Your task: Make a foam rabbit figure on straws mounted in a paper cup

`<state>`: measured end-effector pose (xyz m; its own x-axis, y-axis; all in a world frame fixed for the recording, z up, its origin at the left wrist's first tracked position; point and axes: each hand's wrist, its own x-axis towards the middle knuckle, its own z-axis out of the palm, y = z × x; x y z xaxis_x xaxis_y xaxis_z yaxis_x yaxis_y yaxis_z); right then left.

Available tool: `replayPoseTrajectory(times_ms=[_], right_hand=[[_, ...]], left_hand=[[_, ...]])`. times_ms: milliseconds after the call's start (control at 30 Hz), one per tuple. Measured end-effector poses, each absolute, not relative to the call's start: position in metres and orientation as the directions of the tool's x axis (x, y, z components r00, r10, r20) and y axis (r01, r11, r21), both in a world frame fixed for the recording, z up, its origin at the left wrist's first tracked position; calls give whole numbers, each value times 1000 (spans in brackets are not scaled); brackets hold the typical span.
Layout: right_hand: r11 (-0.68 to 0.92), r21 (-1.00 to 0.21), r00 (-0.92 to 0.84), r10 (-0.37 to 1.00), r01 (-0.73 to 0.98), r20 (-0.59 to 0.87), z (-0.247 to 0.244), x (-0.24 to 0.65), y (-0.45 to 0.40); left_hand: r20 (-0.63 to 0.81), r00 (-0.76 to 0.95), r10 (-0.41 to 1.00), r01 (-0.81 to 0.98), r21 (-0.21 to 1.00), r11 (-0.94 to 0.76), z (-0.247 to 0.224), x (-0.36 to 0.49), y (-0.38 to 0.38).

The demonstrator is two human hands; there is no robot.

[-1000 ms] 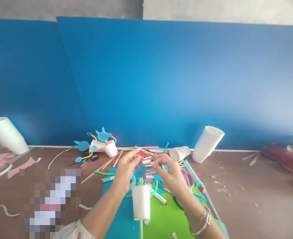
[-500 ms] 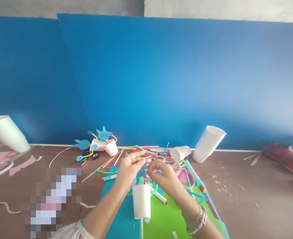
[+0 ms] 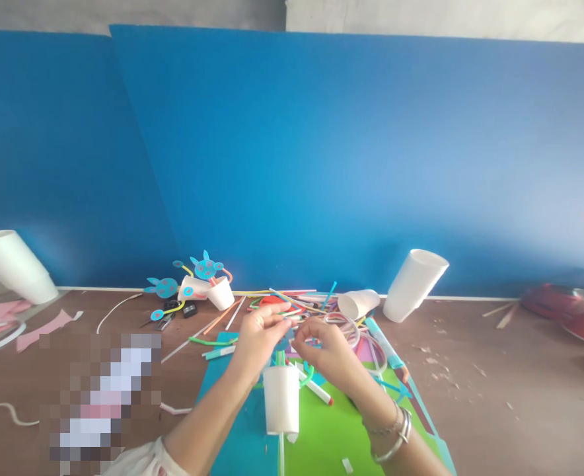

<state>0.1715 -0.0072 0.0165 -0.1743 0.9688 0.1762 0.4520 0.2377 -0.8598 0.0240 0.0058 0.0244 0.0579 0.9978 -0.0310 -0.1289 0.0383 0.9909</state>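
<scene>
A white paper cup [image 3: 281, 400] stands between my forearms, with green straws showing at its top and sides and a pale straw below it. Just above the cup a small blue paper piece [image 3: 283, 340] is between my hands. My left hand [image 3: 262, 334] pinches it from the left, thumb and fingers together. From the right, my right hand [image 3: 322, 340] is closed at the fingertips against the piece's edge; what it grips is too small to make out. Beneath lie a green sheet [image 3: 331, 430] and a blue sheet [image 3: 242, 410].
Behind my hands lie many straws [image 3: 292, 295] and a tipped cup [image 3: 359, 304]. Cup stacks lean at right [image 3: 415, 285] and left [image 3: 17, 266]. Small cups carry blue animal cutouts [image 3: 205, 267]. A marker [image 3: 314, 385], a teal tube [image 3: 385, 342] and paper scraps [image 3: 435, 360] lie around.
The whole view has shifted very slightly. My hands stay together above the cup, and their fingers have barely moved.
</scene>
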Motion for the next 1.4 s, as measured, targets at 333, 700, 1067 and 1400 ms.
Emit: replayPoseTrajectory(times_ms=[333,700,1067,1400], right_hand=[[217,-882,-203,969,419,142,24,171,-11],[161,-880,-163,982,447,97,21,170,-9],[118,-855,-118,991,505,67,14,171,-4],[136,-921,-128,987,365,95,9,172,-2]], left_hand=[[13,31,999,-86,996,-11,22,20,9],[-16,60,998,-88,996,21,23,23,6],[-31,66,997,-106,994,38,24,23,6],[-49,126,991,-236,969,77,29,22,5]])
